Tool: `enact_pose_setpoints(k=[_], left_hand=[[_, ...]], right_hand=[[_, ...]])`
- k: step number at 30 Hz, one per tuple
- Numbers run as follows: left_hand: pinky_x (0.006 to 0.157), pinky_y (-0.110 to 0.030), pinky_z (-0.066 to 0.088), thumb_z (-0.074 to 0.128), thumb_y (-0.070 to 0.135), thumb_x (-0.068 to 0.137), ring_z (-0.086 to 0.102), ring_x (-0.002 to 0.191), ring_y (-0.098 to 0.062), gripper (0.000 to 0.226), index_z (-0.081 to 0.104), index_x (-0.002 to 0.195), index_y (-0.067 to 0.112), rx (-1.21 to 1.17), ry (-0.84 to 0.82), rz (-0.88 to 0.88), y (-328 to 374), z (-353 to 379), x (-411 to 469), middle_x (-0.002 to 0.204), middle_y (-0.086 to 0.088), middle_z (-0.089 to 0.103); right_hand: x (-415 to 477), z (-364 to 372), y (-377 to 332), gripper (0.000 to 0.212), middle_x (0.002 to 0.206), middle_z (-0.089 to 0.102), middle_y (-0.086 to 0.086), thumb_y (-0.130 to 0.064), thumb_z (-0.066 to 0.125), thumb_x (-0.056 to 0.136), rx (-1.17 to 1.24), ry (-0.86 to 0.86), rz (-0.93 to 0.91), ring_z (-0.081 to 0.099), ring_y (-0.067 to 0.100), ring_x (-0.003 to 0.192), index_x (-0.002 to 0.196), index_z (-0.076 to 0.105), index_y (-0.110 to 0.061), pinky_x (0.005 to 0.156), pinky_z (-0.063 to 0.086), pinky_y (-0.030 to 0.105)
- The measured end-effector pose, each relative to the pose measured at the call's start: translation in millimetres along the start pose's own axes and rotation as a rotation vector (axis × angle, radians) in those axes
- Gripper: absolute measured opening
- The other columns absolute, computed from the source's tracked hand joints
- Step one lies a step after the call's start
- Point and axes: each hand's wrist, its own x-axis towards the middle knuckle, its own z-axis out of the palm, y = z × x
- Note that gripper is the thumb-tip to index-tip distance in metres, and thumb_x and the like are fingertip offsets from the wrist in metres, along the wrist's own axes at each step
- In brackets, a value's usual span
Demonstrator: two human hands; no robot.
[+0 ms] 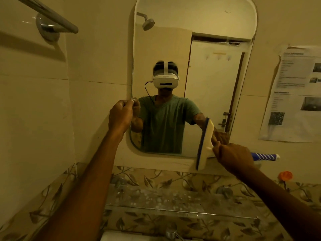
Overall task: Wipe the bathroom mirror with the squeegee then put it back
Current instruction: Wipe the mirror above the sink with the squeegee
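The arched bathroom mirror (pixel 208 84) hangs on the tiled wall ahead and reflects a person in a green shirt and a white headset. My right hand (pixel 233 158) is shut on the handle of the squeegee (pixel 205 143), a white one with a blue rubber blade. The blade stands nearly upright against the mirror's lower right corner and reaches past its bottom edge. My left hand (pixel 121 115) grips the mirror's left edge, fingers curled around the rim at mid height.
A glass shelf (pixel 173 200) spotted with drops runs below the mirror. A blue and white tube (pixel 264 157) lies on the ledge at the right, an orange hook (pixel 285 176) below it. Papers (pixel 293 94) are taped right; a towel bar (pixel 52 18) is upper left.
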Motion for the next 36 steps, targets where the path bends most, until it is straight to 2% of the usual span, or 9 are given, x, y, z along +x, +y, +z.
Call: enact_pose_setpoints(k=[5, 10, 15, 18, 20, 23, 27, 32, 36], left_hand=[[0.085, -0.039, 0.052, 0.045, 0.037, 0.097, 0.058, 0.100, -0.023, 0.032, 0.062, 0.114, 0.015, 0.018, -0.007, -0.022, 4.9, -1.7, -0.6, 0.108, -0.006, 0.062], [0.091, -0.049, 0.053, 0.043, 0.039, 0.096, 0.061, 0.102, -0.030, 0.028, 0.062, 0.098, 0.018, 0.009, 0.007, -0.050, 8.9, -3.5, -2.8, 0.106, -0.011, 0.064], [0.089, -0.048, 0.053, 0.041, 0.040, 0.096, 0.061, 0.099, -0.029, 0.027, 0.060, 0.092, 0.021, 0.010, 0.018, -0.044, 6.7, -1.8, 0.2, 0.105, -0.011, 0.065], [0.078, -0.036, 0.047, 0.041, 0.040, 0.098, 0.056, 0.094, -0.021, 0.034, 0.062, 0.107, 0.015, 0.074, 0.027, -0.010, 5.6, 2.4, 0.9, 0.102, -0.005, 0.060], [0.075, -0.033, 0.041, 0.041, 0.040, 0.098, 0.052, 0.092, -0.019, 0.039, 0.061, 0.115, 0.011, 0.093, 0.037, 0.003, 5.5, 4.3, 0.2, 0.100, -0.003, 0.057], [0.074, -0.032, 0.042, 0.042, 0.040, 0.098, 0.053, 0.093, -0.020, 0.040, 0.061, 0.115, 0.010, 0.079, 0.017, -0.001, 6.3, 3.6, 0.2, 0.102, -0.004, 0.058], [0.085, -0.042, 0.054, 0.041, 0.043, 0.097, 0.060, 0.099, -0.028, 0.040, 0.063, 0.109, 0.012, 0.038, 0.002, -0.039, 8.1, -0.9, 2.4, 0.109, -0.012, 0.064], [0.090, -0.047, 0.054, 0.040, 0.042, 0.097, 0.061, 0.101, -0.028, 0.035, 0.061, 0.103, 0.015, 0.025, -0.006, -0.048, 5.0, -1.1, 4.2, 0.109, -0.012, 0.063], [0.090, -0.047, 0.054, 0.041, 0.043, 0.096, 0.061, 0.100, -0.027, 0.030, 0.059, 0.099, 0.019, 0.013, -0.034, -0.045, 6.9, -4.3, 3.8, 0.108, -0.009, 0.064]], right_hand=[[0.7, -5.6, -14.8, 0.035, 0.065, 0.048, -0.008, -0.041, 0.029, 0.103, 0.026, 0.040, -0.124, 0.048, 0.005, 0.053, 0.098, 0.055, -0.019, 0.049, 0.035, 0.019], [17.9, -18.8, -60.9, 0.031, 0.075, 0.049, -0.007, -0.042, 0.034, 0.103, 0.061, 0.077, -0.292, 0.053, 0.013, 0.065, 0.103, 0.057, -0.021, 0.062, 0.048, 0.028], [15.7, -18.7, -11.9, 0.029, 0.077, 0.051, -0.007, -0.041, 0.033, 0.104, 0.034, -0.001, -0.171, 0.056, 0.011, 0.068, 0.098, 0.053, -0.021, 0.063, 0.050, 0.026], [4.1, -21.5, 6.9, 0.041, 0.068, 0.052, -0.007, -0.044, 0.021, 0.104, 0.052, -0.070, -0.061, 0.057, 0.010, 0.063, 0.077, 0.046, -0.025, 0.064, 0.049, 0.025], [1.5, -24.7, -2.0, 0.039, 0.067, 0.051, -0.007, -0.043, 0.023, 0.104, 0.006, -0.006, -0.115, 0.057, 0.010, 0.061, 0.085, 0.052, -0.023, 0.062, 0.049, 0.024], [13.0, -32.1, -40.4, 0.031, 0.088, 0.057, -0.004, -0.039, 0.032, 0.104, 0.000, 0.117, -0.281, 0.056, 0.012, 0.071, 0.114, 0.054, -0.020, 0.063, 0.049, 0.026], [43.4, -41.2, -78.2, 0.043, 0.137, 0.049, 0.008, -0.040, 0.030, 0.103, 0.107, 0.189, -0.283, 0.051, 0.026, 0.119, 0.137, 0.042, -0.017, 0.084, 0.051, 0.038], [39.7, -42.8, -35.0, 0.037, 0.128, 0.053, 0.007, -0.041, 0.029, 0.103, 0.149, 0.149, -0.222, 0.054, 0.024, 0.113, 0.133, 0.040, -0.022, 0.074, 0.041, 0.031], [33.9, -44.0, -21.0, 0.050, 0.145, 0.046, 0.011, -0.043, 0.017, 0.102, 0.046, 0.171, -0.171, 0.053, 0.029, 0.122, 0.142, 0.035, -0.019, 0.083, 0.050, 0.038]])
